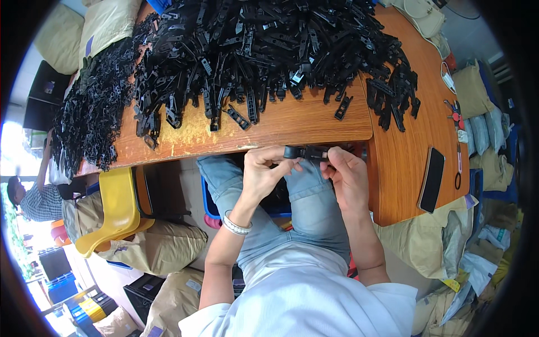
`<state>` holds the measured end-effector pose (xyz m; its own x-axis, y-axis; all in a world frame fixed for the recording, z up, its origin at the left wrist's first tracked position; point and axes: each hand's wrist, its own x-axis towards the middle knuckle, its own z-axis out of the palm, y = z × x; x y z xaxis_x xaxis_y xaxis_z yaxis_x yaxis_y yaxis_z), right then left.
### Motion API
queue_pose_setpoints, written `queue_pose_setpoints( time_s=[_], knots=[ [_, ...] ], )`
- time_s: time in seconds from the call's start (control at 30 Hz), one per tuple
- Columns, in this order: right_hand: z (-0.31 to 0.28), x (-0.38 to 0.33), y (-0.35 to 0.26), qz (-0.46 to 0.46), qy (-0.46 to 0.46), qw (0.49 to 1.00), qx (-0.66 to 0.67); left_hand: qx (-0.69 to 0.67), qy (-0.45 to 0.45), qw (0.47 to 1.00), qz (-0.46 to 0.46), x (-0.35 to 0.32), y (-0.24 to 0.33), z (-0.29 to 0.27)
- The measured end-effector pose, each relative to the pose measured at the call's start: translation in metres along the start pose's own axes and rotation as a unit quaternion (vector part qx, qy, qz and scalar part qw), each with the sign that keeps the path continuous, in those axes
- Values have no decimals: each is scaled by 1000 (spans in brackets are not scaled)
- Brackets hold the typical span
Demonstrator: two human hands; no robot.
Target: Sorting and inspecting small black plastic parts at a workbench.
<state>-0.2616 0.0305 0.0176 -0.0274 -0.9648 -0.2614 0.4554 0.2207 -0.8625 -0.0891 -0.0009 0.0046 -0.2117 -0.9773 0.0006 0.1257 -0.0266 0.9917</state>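
Just past the table's near edge, above my lap, my left hand (pixel 265 168) pinches one end of a narrow black plastic clip-like part (pixel 303 152). My right hand (pixel 347 177) has its thumb and fingers closed at the other end of the same part. The fingers partly cover it, so its exact kind is hard to make out. Beyond my hands, a large heap of similar black plastic parts (pixel 269 50) covers the wooden table (pixel 359 126). A few loose pieces, such as one black part (pixel 343 107), lie near the front edge.
On the right wing of the table lie a phone (pixel 431 180), scissors (pixel 458 178) and red-handled pliers (pixel 455 115). A yellow chair (pixel 126 210) stands at left beside brown sacks (pixel 174 247). Beneath my legs is a blue crate (pixel 209 205). Another person (pixel 42 196) is at far left.
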Motion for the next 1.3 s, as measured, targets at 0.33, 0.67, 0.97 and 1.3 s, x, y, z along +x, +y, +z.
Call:
queue_pose_setpoints(
  time_s=[0.33, 0.67, 0.97, 1.3],
  knots=[
    [15, -9, -2, -132, 52, 972, -185, 118, -56, 989, 64, -5, 1, 0],
    [19, -11, 14, -203, 56, 964, -164, -22, -63, 998, -13, -8, 13, 10],
    [14, -11, 11, -145, 7, 980, -136, 230, 28, 959, 163, 23, 15, -14],
    [12, -8, 16, -151, 13, 981, -123, 518, 222, 817, 121, 64, 1, -35]
  ],
)
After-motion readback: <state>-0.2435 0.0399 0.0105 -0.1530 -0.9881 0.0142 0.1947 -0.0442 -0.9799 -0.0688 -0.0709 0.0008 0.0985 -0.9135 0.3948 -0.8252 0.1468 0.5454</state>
